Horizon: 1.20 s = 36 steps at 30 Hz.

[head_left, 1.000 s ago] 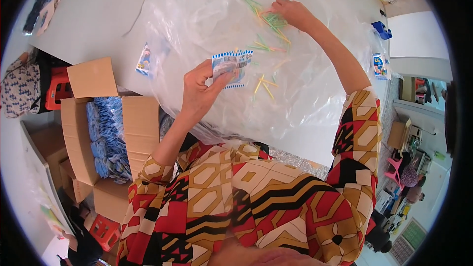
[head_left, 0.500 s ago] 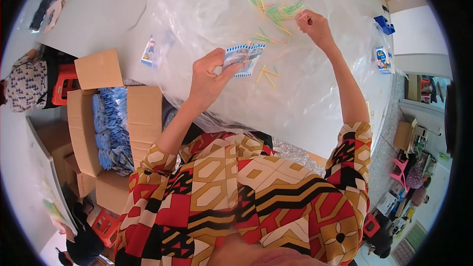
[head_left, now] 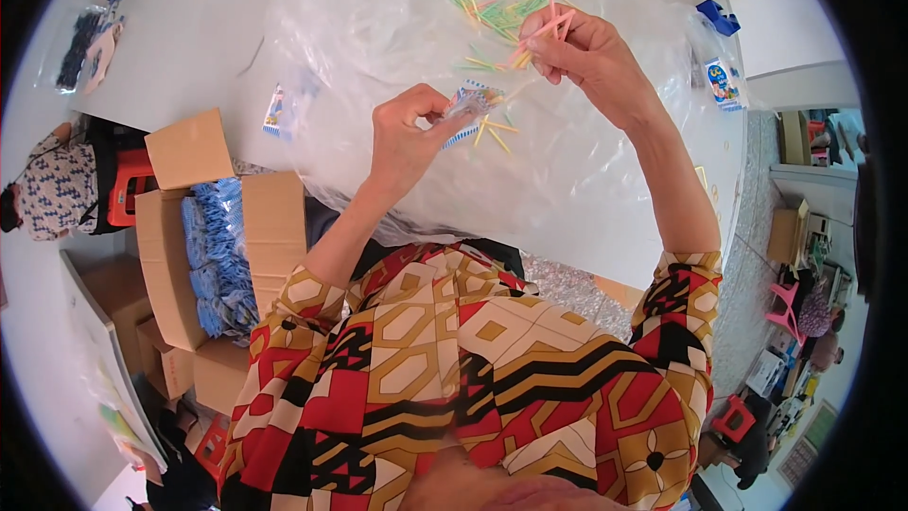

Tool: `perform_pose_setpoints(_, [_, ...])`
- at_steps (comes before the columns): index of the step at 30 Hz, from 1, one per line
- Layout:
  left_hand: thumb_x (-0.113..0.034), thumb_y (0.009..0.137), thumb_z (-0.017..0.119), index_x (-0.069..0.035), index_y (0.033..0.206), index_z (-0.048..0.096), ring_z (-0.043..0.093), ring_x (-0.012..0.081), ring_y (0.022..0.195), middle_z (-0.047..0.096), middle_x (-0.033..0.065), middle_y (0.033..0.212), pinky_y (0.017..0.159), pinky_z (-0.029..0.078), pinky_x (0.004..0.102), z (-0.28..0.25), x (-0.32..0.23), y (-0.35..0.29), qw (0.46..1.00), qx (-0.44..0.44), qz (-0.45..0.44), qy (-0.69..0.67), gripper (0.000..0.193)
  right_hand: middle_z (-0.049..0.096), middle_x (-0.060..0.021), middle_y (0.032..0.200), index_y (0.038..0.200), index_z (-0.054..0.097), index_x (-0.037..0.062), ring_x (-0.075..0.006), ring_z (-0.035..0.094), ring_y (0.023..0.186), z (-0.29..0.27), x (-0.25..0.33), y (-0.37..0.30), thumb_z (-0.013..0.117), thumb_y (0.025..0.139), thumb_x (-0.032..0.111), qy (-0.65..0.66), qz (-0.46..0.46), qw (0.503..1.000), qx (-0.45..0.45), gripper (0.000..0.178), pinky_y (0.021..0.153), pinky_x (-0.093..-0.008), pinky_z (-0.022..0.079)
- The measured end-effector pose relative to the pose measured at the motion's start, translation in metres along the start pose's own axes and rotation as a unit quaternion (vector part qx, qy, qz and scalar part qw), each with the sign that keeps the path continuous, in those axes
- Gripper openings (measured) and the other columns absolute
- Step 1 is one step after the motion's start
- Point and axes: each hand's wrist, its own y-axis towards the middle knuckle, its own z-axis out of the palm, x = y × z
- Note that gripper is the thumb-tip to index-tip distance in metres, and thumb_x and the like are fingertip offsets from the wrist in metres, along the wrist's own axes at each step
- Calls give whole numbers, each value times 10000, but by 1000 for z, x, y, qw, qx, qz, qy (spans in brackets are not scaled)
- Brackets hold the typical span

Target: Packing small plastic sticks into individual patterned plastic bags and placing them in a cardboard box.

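In the middle of the table, my left hand (head_left: 409,134) pinches a small blue-and-white printed packet (head_left: 465,114) with a clear front, its upper edge turned toward my right hand. Pink and yellow thin sticks (head_left: 558,23) stand out between the fingers of my right hand (head_left: 588,59), which is closed on them just beyond the packet. Behind that hand lies a loose pile of green, yellow and pink sticks (head_left: 487,11) on clear plastic sheeting (head_left: 340,28). A few yellow sticks (head_left: 495,135) rest beside the packet.
An open cardboard box (head_left: 170,265) full of blue packets (head_left: 216,255) stands at my left. One printed packet (head_left: 274,112) lies left on the table, another (head_left: 722,85) at the right edge near a blue tape dispenser (head_left: 719,17). Other people sit at both sides, one on a red stool (head_left: 132,185).
My right hand has come nearer and left from the pile, now with several sticks showing in its fingers. The packet in my left hand has tilted, its top swinging toward the right hand.
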Motion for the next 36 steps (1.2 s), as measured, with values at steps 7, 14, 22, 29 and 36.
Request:
perform_pose_setpoints(7, [-63, 698, 771, 28, 698, 634, 567, 81, 570, 624, 53, 678, 523, 449, 219, 10, 10, 0, 1000, 9, -17, -16, 164, 525, 41, 717, 911, 618, 58, -43, 444, 624, 9, 0, -5, 611, 873, 139, -61, -31, 997, 31, 90, 567, -207, 357])
perform_pose_setpoints(14, [-98, 699, 788, 27, 695, 638, 570, 63, 564, 633, 52, 644, 511, 446, 210, 18, 11, 4, 997, 32, -64, -35, 195, 553, 46, 755, 924, 611, 47, -27, 455, 658, 12, 0, -8, 598, 872, 99, -140, -52, 988, 26, 75, 568, -195, 366])
perform_pose_setpoints(22, [-115, 704, 788, 18, 695, 646, 559, 58, 549, 633, 46, 624, 498, 438, 210, 16, 9, 6, 996, 43, -65, -38, 194, 554, 44, 784, 919, 605, 40, -27, 454, 678, 9, -6, -5, 582, 882, 70, -152, -61, 986, 16, 53, 592, -192, 376])
perform_pose_setpoints(29, [-129, 743, 767, -8, 647, 599, 410, 17, 527, 522, -35, 558, 453, 311, 202, 19, 9, 7, 995, 44, -78, -31, 228, 570, 27, 859, 915, 594, 15, -38, 487, 752, 10, -4, -7, 572, 882, 21, -201, -71, 976, 42, 40, 669, -201, 418])
perform_pose_setpoints(36, [-130, 749, 763, -13, 642, 597, 400, 15, 524, 517, -45, 556, 450, 297, 202, 17, 5, 7, 990, 63, -112, -61, 230, 583, 10, 919, 910, 591, 10, -49, 502, 783, 7, -2, -7, 575, 883, 17, -191, -77, 978, 34, 32, 687, -213, 425])
